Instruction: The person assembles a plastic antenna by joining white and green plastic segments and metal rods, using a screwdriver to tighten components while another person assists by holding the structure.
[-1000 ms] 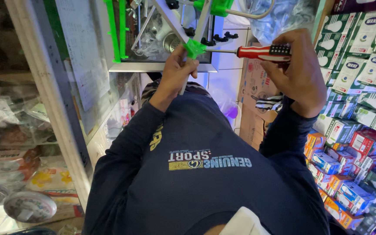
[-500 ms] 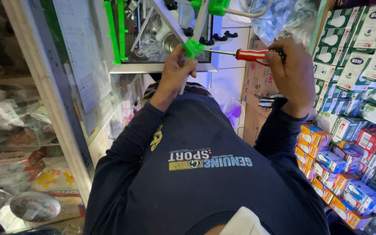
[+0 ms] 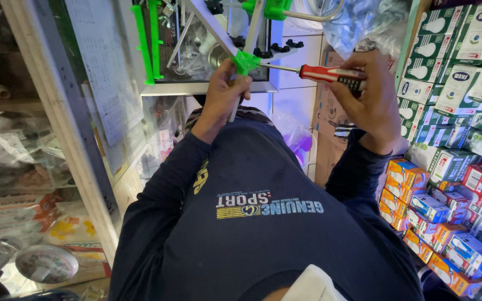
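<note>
My left hand (image 3: 222, 99) is closed around a white rod (image 3: 235, 106) just below a bright green plastic joint (image 3: 245, 61) that links several white bars of a frame (image 3: 207, 22). My right hand (image 3: 370, 100) grips the red handle of a screwdriver (image 3: 330, 74). It lies level, and its metal shaft points left with the tip at the green joint. Both hands are raised in front of my chest, about a hand's width apart. More green joints (image 3: 277, 8) sit higher on the frame.
A glass display counter (image 3: 46, 167) with packed goods runs along the left. Shelves of small lamp boxes (image 3: 447, 184) in green, white, orange and blue fill the right. Green plastic strips (image 3: 145, 39) hang ahead, with a clear plastic bag (image 3: 358, 22) at upper right.
My right hand and the screwdriver have dropped slightly and stay on the green joint. My left hand keeps its hold on the rod.
</note>
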